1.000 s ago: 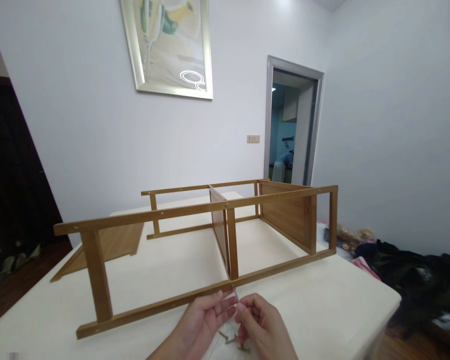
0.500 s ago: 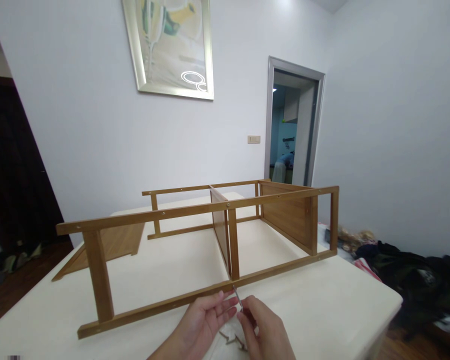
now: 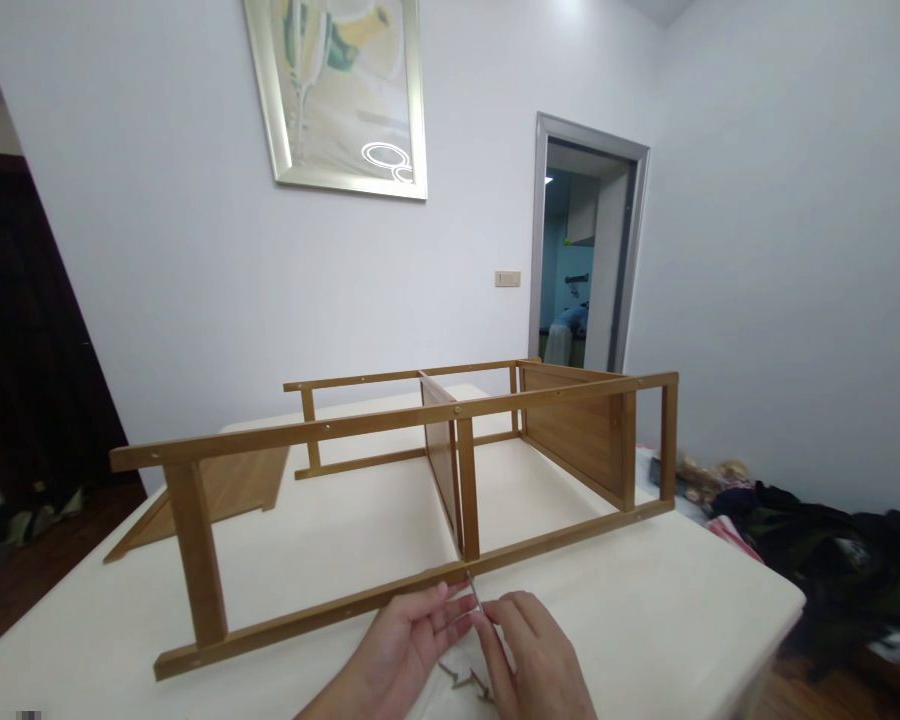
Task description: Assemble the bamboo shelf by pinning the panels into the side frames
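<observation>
Pinching a thin metal tool [image 3: 475, 592] in the right hand [image 3: 536, 650], tip at the lower front rail by the middle upright. Left hand [image 3: 412, 635] loosely open beside it (contact unclear). Wooden frame [image 3: 285, 618] lies sideways on white table [image 3: 645, 620]; screws [image 3: 459, 682] near hands.

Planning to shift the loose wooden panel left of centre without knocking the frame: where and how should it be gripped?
Probably by its left border, reaching from the left, thumb above and fingers beneath. The panel looks thin and lies low on the table; that border sticks out beyond the frame's upright crosspiece, which obstructs a frontal reach.
</observation>
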The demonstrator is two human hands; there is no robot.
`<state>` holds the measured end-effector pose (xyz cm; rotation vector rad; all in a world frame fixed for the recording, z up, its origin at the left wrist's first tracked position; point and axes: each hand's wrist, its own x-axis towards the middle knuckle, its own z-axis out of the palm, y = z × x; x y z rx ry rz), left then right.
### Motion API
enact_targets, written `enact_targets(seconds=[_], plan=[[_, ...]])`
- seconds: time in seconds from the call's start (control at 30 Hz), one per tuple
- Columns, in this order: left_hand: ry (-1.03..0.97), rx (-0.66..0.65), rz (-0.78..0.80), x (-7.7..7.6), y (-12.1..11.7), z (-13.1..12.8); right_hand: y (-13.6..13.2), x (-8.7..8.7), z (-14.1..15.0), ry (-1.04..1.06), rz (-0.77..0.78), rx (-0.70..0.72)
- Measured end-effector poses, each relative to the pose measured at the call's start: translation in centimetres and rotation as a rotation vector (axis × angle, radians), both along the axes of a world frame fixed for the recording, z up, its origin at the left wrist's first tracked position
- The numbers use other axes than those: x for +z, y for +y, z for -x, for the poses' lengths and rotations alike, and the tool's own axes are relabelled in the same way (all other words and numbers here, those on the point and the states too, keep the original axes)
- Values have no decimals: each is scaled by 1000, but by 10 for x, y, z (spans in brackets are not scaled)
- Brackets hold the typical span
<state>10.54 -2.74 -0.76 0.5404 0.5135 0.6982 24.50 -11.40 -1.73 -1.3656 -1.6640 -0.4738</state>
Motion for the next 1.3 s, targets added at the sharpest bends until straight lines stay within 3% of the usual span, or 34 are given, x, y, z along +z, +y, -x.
enact_targets(seconds=[0.3, 0.5, 0.57, 0.77, 0.93, 1.13, 1.3], plan=[[-18, -27, -10, -3, 1, -1, 1, 7, 3, -41, -60, -31], [-16, -27, -1, -2, 1, 0, 10, -7, 3, 103, -78, 48], [-20, -28, -7, -1, 1, 0, 11, -12, 2, 224, -18, 97], [-39, -55, -34, -3, 1, 0, 11, -9, 2, 667, 371, 224], [-43, -57, -44, -3, 1, 0, 16, -11, 3, 919, 433, 260], [-41, -53, -35, -1, 0, 0, 17, -19, 4, 955, 466, 250], [-16, -21, -18, -2, 0, -1, 11, -9, 3, 841, 491, 172]])
